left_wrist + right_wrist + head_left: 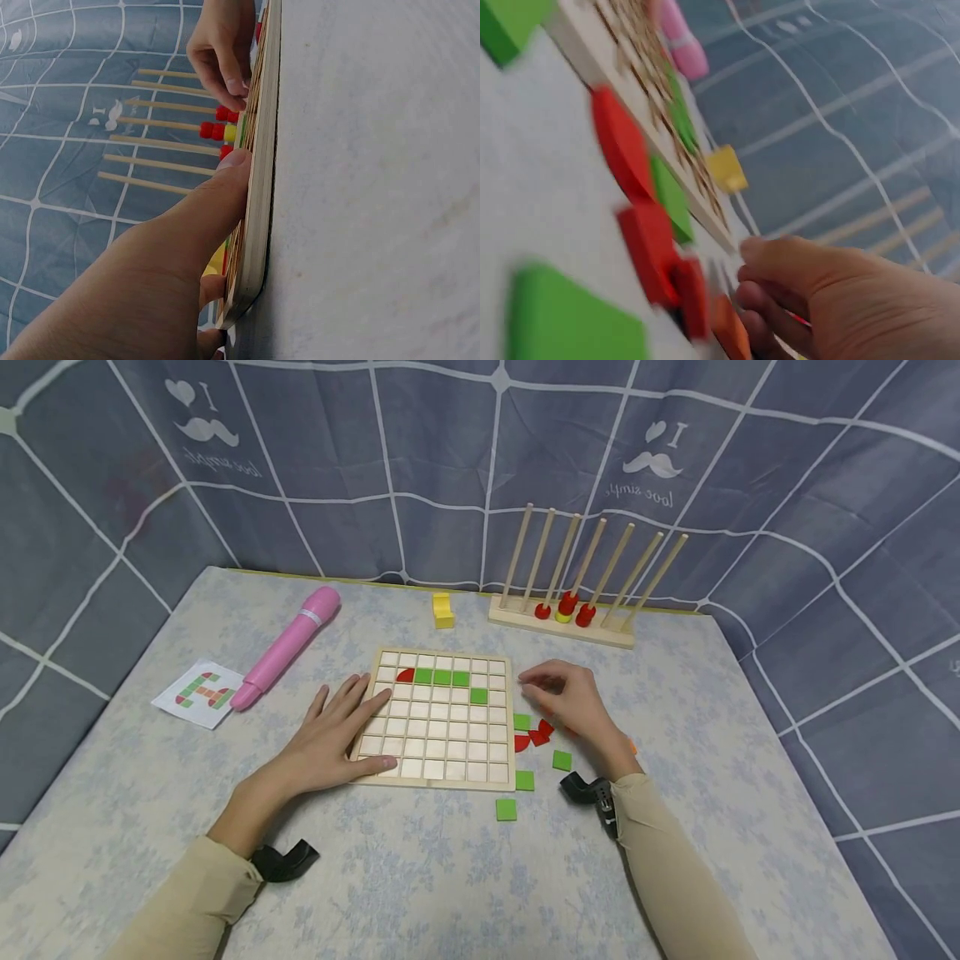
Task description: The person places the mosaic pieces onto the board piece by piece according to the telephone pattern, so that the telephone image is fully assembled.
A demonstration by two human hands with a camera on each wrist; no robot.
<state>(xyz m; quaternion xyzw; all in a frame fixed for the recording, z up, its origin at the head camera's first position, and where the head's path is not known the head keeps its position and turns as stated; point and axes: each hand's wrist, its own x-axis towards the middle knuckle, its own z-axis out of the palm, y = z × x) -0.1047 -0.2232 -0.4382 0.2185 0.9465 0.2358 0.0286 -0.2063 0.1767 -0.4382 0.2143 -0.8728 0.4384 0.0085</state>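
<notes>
My left hand (pixel 318 752) lies spread over the left side of a square wooden grid board (pixel 435 785), thumb on the lower left cells. In the left wrist view, its thumb (pixel 217 180) rests on the board's edge. One red rounded tile (pixel 405 675) and a row of green tiles (pixel 442 677) sit in upper cells, with another green tile (pixel 478 696) a row lower at right. Just off the board's right edge is my right hand (pixel 573 697), fingers loosely curled, no tile visible between them. Below it lie loose red tiles (pixel 538 737) and an orange tile (pixel 731 326).
Several loose green tiles (pixel 562 760) lie right of the board. A printed pattern card (pixel 198 695) and a pink stick-shaped object (pixel 288 647) are at left. Behind stand a small yellow block (pixel 443 612) and a wooden peg abacus (pixel 562 625) with red and yellow beads.
</notes>
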